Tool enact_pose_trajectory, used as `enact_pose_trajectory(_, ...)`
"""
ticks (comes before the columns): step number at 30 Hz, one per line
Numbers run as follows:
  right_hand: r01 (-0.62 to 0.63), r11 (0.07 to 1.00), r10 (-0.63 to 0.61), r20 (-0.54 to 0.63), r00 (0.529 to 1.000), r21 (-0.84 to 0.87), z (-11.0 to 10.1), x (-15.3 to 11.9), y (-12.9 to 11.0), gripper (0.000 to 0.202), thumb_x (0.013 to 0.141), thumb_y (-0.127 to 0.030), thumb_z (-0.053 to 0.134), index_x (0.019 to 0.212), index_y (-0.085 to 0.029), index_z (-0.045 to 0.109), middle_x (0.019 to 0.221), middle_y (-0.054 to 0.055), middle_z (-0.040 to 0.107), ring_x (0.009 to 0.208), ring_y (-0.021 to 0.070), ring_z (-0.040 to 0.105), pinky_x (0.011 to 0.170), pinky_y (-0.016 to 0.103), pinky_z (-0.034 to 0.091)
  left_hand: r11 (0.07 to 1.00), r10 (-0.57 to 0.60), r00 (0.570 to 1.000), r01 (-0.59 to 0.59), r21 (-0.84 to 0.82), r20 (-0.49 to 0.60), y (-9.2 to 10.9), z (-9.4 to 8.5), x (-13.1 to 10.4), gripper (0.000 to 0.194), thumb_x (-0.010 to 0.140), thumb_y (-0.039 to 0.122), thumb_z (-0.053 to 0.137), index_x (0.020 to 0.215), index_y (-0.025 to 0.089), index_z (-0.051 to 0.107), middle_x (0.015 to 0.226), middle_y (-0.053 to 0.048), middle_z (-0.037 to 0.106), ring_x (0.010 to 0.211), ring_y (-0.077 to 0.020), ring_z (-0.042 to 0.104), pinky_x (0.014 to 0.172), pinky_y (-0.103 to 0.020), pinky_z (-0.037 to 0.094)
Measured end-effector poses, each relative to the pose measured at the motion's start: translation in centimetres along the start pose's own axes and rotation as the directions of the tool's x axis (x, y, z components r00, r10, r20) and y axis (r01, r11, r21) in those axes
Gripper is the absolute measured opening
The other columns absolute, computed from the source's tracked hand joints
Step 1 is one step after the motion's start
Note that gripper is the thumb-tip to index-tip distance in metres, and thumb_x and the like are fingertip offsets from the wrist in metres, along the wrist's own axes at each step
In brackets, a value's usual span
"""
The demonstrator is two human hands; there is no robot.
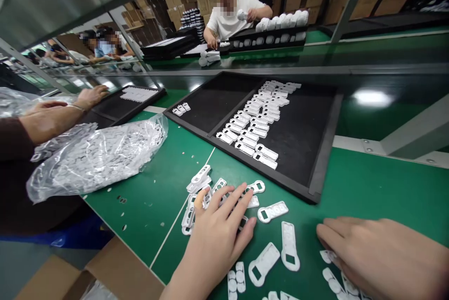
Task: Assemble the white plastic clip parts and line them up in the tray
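My left hand [220, 225] lies over a loose heap of white plastic parts on the green table, its fingers spread on top of them. Several white parts with a square hole, such as one flat part [272, 211], lie between my two hands. My right hand [382, 253] is at the lower right, over small white pieces with round discs [333, 282]; its fingers are bent downward and close together, with the fingertips partly hidden. Beyond my hands, a black tray [324, 150] holds rows of the white parts [247, 138] and a small group in its left compartment.
A clear plastic bag [101, 155] full of white pieces lies at the left, near another person's arms [52, 117] and a second black tray [122, 119]. An open cardboard box [119, 267] stands below the table edge. Across the line sits a person [231, 19] handling white parts.
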State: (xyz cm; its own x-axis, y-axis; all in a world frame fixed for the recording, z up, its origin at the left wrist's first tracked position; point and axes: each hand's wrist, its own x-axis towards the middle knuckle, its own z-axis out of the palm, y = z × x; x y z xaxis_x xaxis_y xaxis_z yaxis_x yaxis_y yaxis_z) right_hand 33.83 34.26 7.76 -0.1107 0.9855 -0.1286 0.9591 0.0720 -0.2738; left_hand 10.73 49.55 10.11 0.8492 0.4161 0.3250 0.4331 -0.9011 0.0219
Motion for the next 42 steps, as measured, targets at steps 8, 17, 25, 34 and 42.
enact_pose_trajectory(8, -0.025, 0.911, -0.042, 0.154, 0.987, 0.411, -7.7, 6.1, -1.7, 0.021, 0.093, -0.033, 0.047, 0.083, -0.027, 0.064, 0.084, -0.002, 0.069, 0.080, 0.0176, 0.064, 0.067, 0.027, 0.043, 0.999, -0.039, 0.999, 0.038, -0.022, -0.027, -0.1, -0.3, -0.5, 0.029, 0.096, 0.032, 0.048, 0.120, 0.028, 0.063, 0.132, 0.004, 0.060, 0.113, -0.0223, 0.055, 0.108, -0.043, 0.022)
enact_pose_trajectory(17, 0.077, 0.943, -0.097, 0.045, 0.994, 0.324, -7.6, 12.9, -1.8, 0.015, 0.088, -0.019, 0.052, 0.078, -0.023, 0.063, 0.072, -0.003, 0.066, 0.069, 0.0147, 0.059, 0.060, 0.025, 0.039, 0.995, -0.071, 0.997, 0.070, -0.069, -0.016, -0.2, -0.3, -0.9, 0.026, 0.095, 0.027, 0.049, 0.117, 0.028, 0.064, 0.124, 0.004, 0.065, 0.109, -0.0210, 0.058, 0.105, -0.045, 0.029)
enact_pose_trajectory(25, 0.410, 0.903, -0.420, 0.065, 0.905, 0.126, -6.2, 14.2, -2.9, 0.025, 0.084, 0.001, 0.050, 0.079, -0.019, 0.064, 0.084, 0.001, 0.064, 0.066, 0.0137, 0.059, 0.058, 0.025, 0.040, 0.993, -0.086, 0.996, 0.084, -0.078, -0.022, -0.2, 0.1, -1.0, 0.028, 0.095, 0.023, 0.046, 0.117, 0.027, 0.063, 0.124, 0.003, 0.065, 0.107, -0.0226, 0.059, 0.100, -0.048, 0.032)
enact_pose_trajectory(34, 0.318, 0.844, -0.340, -0.027, 0.940, 0.432, -5.1, 13.9, -2.2, 0.022, 0.096, -0.017, 0.045, 0.103, -0.026, 0.065, 0.094, -0.001, 0.072, 0.083, 0.0152, 0.066, 0.069, 0.025, 0.048, 0.994, -0.066, 0.998, 0.064, -0.092, -0.022, -0.4, -0.1, -0.9, 0.029, 0.093, 0.020, 0.048, 0.114, 0.027, 0.065, 0.120, 0.002, 0.067, 0.105, -0.0226, 0.059, 0.097, -0.046, 0.036)
enact_pose_trajectory(42, 0.380, 0.831, -0.319, -0.210, 0.924, 0.407, -4.7, 12.3, -1.7, 0.024, 0.098, -0.023, 0.041, 0.110, -0.025, 0.062, 0.111, 0.002, 0.066, 0.101, 0.0159, 0.061, 0.087, 0.027, 0.050, 0.996, -0.053, 0.998, 0.050, -0.068, -0.039, -0.6, 0.0, -0.8, 0.030, 0.093, 0.021, 0.048, 0.117, 0.027, 0.064, 0.121, 0.002, 0.066, 0.105, -0.0231, 0.059, 0.094, -0.045, 0.036)
